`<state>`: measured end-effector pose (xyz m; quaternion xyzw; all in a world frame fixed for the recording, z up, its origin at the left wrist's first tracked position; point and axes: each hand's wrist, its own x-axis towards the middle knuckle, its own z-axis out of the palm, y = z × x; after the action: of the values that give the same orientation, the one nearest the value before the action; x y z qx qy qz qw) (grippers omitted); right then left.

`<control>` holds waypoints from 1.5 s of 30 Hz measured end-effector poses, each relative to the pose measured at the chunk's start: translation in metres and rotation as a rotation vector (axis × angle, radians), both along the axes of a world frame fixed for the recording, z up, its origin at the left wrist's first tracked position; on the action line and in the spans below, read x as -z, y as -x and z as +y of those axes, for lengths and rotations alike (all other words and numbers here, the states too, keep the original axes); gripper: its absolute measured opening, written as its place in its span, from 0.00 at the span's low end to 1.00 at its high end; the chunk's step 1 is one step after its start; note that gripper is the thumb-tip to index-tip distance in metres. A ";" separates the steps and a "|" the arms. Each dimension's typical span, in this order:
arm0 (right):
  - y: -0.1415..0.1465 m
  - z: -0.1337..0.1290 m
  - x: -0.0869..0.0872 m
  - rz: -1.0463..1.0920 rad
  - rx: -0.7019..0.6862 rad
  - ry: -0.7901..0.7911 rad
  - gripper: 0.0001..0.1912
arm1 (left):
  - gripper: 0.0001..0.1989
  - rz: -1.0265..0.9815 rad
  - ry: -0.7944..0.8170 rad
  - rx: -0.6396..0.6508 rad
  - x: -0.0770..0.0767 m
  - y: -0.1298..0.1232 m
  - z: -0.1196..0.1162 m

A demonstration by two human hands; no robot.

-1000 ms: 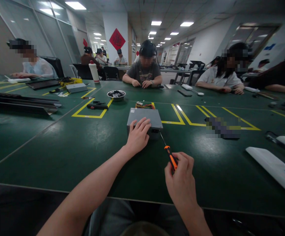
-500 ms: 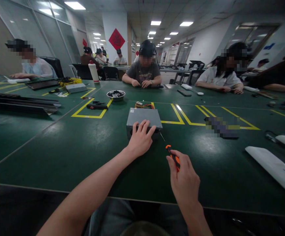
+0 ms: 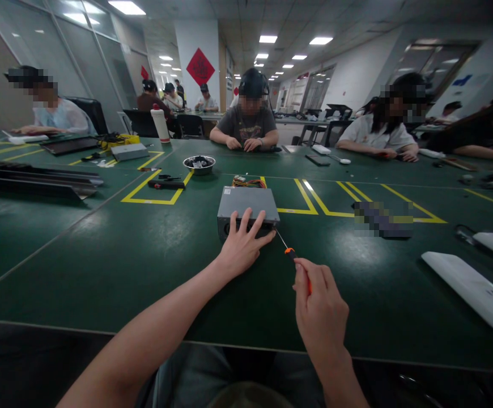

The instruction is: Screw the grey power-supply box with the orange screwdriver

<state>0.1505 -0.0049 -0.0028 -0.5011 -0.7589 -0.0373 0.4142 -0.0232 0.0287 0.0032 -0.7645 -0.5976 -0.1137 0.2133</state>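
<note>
A grey computer power supply [image 3: 249, 199] lies on the green table in front of me, its bundle of coloured wires [image 3: 249, 182] at the far side. My left hand [image 3: 243, 241] rests on it with fingers spread over the top and near edge; the index finger side reaches its near right corner. In my right hand [image 3: 321, 292] is a screwdriver [image 3: 289, 253] with an orange and black handle, gripped in closed fingers. Its thin shaft points up and left, and the tip is at the power supply's near right corner; exact contact is too small to tell.
A metal bowl [image 3: 199, 164] of small dark parts stands beyond, with a dark tool [image 3: 166, 185] in a yellow-taped box nearby. Long metal panels [image 3: 38, 180] lie left; a white device [image 3: 470, 289] and a blurred dark object [image 3: 382, 220] lie right. Several people sit around.
The screwdriver tip has come up to the power supply's near right corner. My left fingers have spread wider, one now stretched toward that corner.
</note>
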 end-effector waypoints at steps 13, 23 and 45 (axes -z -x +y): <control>0.010 -0.006 0.001 -0.010 -0.115 0.007 0.13 | 0.29 0.034 0.001 -0.035 0.000 -0.004 -0.002; 0.007 -0.005 0.004 0.001 -0.109 0.071 0.15 | 0.28 0.047 -0.005 -0.015 -0.001 -0.002 -0.004; 0.006 0.000 -0.001 -0.003 -0.131 0.005 0.09 | 0.27 0.027 -0.005 -0.032 -0.002 -0.006 -0.005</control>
<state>0.1449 -0.0052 -0.0021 -0.4514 -0.7906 -0.0091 0.4137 -0.0169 0.0237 0.0051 -0.7558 -0.6065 -0.1012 0.2252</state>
